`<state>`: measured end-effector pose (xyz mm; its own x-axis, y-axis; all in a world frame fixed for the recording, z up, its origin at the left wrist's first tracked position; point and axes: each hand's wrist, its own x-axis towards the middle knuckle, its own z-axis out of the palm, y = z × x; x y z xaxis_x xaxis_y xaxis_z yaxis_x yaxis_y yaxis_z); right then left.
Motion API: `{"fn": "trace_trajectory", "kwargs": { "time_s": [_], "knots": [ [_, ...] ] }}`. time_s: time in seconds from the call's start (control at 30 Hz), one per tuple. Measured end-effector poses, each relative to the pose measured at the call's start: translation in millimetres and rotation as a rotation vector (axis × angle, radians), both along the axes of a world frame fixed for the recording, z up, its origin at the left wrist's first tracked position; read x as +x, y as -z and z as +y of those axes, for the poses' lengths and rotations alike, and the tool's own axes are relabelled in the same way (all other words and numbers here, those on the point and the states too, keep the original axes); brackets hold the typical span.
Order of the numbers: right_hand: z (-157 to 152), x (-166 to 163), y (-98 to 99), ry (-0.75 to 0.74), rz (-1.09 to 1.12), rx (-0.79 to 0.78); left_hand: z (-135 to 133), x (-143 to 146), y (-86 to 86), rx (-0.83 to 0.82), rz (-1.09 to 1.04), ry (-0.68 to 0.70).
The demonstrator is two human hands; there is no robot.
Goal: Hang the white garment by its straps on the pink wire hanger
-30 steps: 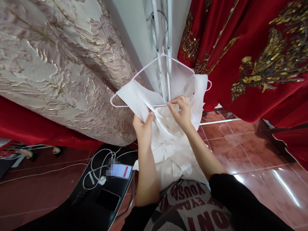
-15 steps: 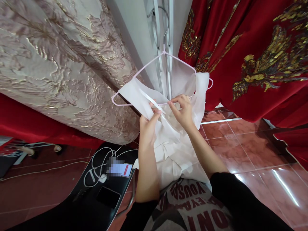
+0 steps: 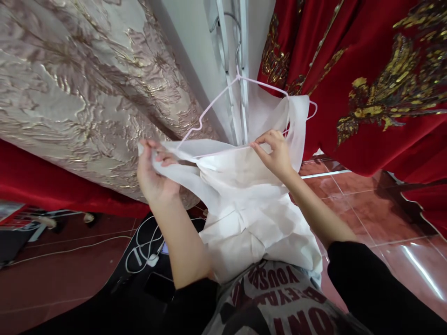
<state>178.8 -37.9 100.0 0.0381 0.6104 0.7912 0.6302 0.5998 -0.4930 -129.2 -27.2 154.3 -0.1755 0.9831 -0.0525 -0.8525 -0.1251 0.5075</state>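
Note:
A sheer white dress (image 3: 240, 181) hangs from a thin pink hanger (image 3: 218, 95) in front of me, its skirt reaching down to my shirt. My left hand (image 3: 157, 170) is at the dress's left shoulder, gripping the sheer fabric and stretching it out to the left, past the hanger's arm. With thumb and forefinger, my right hand (image 3: 272, 151) pinches the upper edge of the neckline near the middle. On the right, the other shoulder strap (image 3: 298, 121) still sits over the hanger's end.
Metal rack bars (image 3: 242, 93) stand behind the hanger. A pale embossed gold-pink fabric (image 3: 87, 93) hangs left, a red sequined cloth (image 3: 349, 93) right. On a black seat (image 3: 115, 288) at lower left lie white cables (image 3: 139, 246) and a dark phone (image 3: 159, 286). Red tiles (image 3: 359, 209) cover the floor.
My left hand has moved left and slightly up from the middle of the neckline, pulling the left shoulder outward. The neckline is now drawn taut; my right hand has shifted slightly right.

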Motion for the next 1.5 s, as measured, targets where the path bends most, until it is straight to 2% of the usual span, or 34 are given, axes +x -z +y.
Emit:
{"fn": "trace_trajectory", "kwargs": {
  "time_s": [0.07,0.13,0.2,0.27,0.4,0.47,0.6,0.67,0.83,0.97,1.1,1.2,1.27,1.37,1.43,1.5],
  "knots": [
    [1.5,-0.2,1.2,-0.003,0.013,-0.013,-7.9,3.6,27.1,-0.04,-0.042,-0.026],
    [2.4,-4.0,2.0,-0.012,0.02,-0.031,-18.0,16.9,49.9,-0.027,0.024,0.097],
    [2.2,-10.7,2.8,-0.028,0.01,-0.055,-26.1,38.0,61.0,0.016,0.127,0.225],
    [0.3,-18.1,3.7,-0.061,-0.023,-0.075,-29.0,61.6,59.5,0.043,0.202,0.218],
    [-8.6,-23.2,5.1,-0.107,-0.104,-0.034,-23.4,92.6,43.4,0.086,0.219,0.071],
    [-13.1,-16.9,5.0,0.005,-0.073,0.036,-21.9,97.0,40.8,0.113,0.25,0.017],
    [-11.3,13.0,2.3,0.413,0.171,0.157,-26.8,98.8,46.7,0.137,0.365,-0.033],
    [-4.5,30.5,-1.3,0.491,0.253,0.131,-29.3,100.1,49.4,0.138,0.387,-0.039],
    [9.2,57.2,-18.4,0.386,0.202,-0.138,-31.1,102.2,49.6,0.119,0.417,-0.044],
    [10.9,65.5,-42.8,0.3,0.285,-0.1,-32.8,104.0,50.5,0.123,0.435,-0.045],
    [23.8,85.9,-74.0,0.258,0.533,-0.122,-33.6,106.0,52.1,0.132,0.403,-0.012],
    [33.4,113.2,-82.5,0.215,0.833,-0.227,-34.5,105.6,51.9,0.136,0.385,0.004],
    [31.0,130.2,-72.6,0.108,0.966,-0.282,-35.1,105.0,51.4,0.141,0.367,0.006],
    [8.9,136.9,-36.7,-0.009,1.113,-0.274,-34.5,102.3,50.8,0.128,0.37,0.029],
    [-16.5,123.6,-6.2,-0.031,1.197,-0.262,-32.8,97.8,51.1,0.1,0.401,0.052],
    [-45.0,99.5,21.7,-0.078,1.259,-0.333,-31.1,90.0,52.4,0.072,0.437,0.065]
  ]
}}
